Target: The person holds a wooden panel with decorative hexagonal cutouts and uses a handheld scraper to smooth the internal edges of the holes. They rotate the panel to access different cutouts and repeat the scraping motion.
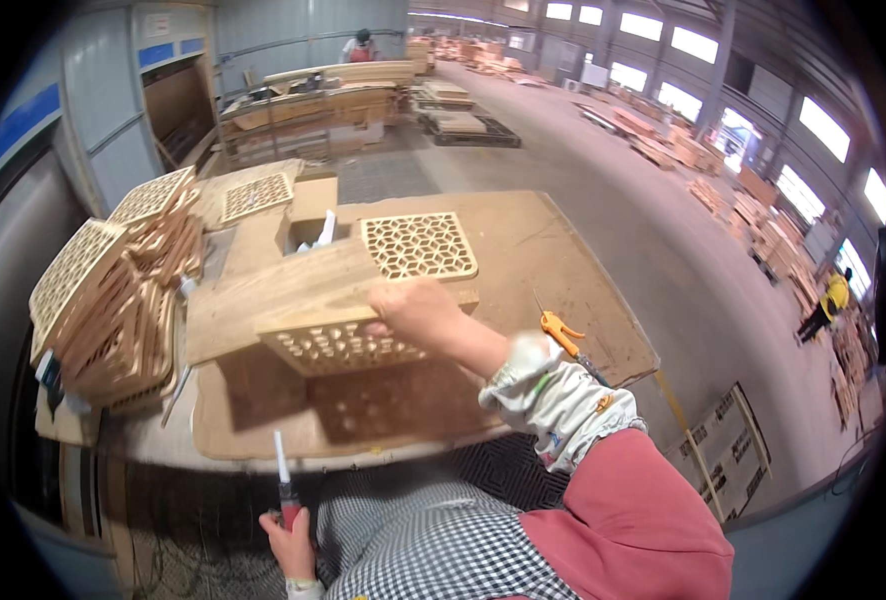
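My right hand [418, 312] is closed on the top edge of a wooden piece above the table's near half. This piece has a plain board top [288, 295] and a lattice side panel [328, 345], slightly blurred. Low at the left, my left hand [291, 545] is wrapped round a slim tool [283, 475] with a red and black handle and a pale pointed end, its kind unclear. A flat lattice panel [418, 245] with a hexagon pattern lies just beyond my right hand. To its right, an orange air blow gun [561, 330] rests on the table.
The table [533, 240] is covered with brown board. Stacked lattice pieces [128, 310] fill its left side, near an open cardboard box [313, 200] and another lattice panel [256, 197]. A co-worker [360, 47] stands far back; a person in yellow [831, 300] is at the right.
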`<state>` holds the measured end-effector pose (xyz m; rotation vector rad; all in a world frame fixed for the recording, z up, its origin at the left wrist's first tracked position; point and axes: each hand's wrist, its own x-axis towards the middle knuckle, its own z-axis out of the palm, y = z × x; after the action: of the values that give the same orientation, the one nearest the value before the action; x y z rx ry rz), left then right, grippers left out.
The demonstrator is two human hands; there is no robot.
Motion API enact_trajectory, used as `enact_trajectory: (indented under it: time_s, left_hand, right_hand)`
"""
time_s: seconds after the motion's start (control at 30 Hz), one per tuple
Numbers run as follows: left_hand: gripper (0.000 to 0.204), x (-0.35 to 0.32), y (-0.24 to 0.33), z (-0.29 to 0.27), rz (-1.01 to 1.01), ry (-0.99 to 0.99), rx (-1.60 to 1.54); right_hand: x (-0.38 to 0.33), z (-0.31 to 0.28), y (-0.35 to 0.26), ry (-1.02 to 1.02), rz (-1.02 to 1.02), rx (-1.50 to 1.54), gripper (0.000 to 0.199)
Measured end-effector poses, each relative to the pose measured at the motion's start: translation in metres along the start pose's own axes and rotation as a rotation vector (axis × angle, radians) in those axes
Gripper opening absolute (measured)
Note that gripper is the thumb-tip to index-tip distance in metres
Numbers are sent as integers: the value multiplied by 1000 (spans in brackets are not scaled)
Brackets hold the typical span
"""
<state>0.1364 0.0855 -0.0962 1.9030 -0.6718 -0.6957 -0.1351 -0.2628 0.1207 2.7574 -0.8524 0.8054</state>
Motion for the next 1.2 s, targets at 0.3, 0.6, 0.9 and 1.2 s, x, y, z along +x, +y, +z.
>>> enact_trajectory:
  time_s: [0.3, 0.6, 0.9, 1.2]
  left_hand:
    - [58, 105, 72, 2, -44, -3, 224]
    - [71, 161, 94, 3, -325, -232, 563]
    - [92, 190, 37, -10, -129, -477, 486]
    - [80, 157, 143, -6, -334, -359, 666]
  right_hand:
    - [38, -14, 19, -30, 15, 24, 40]
    - [65, -16, 29, -138, 100, 84, 40]
    - [63, -21, 31, -152, 107, 135, 37]
    - [78, -39, 34, -119, -16, 140, 47]
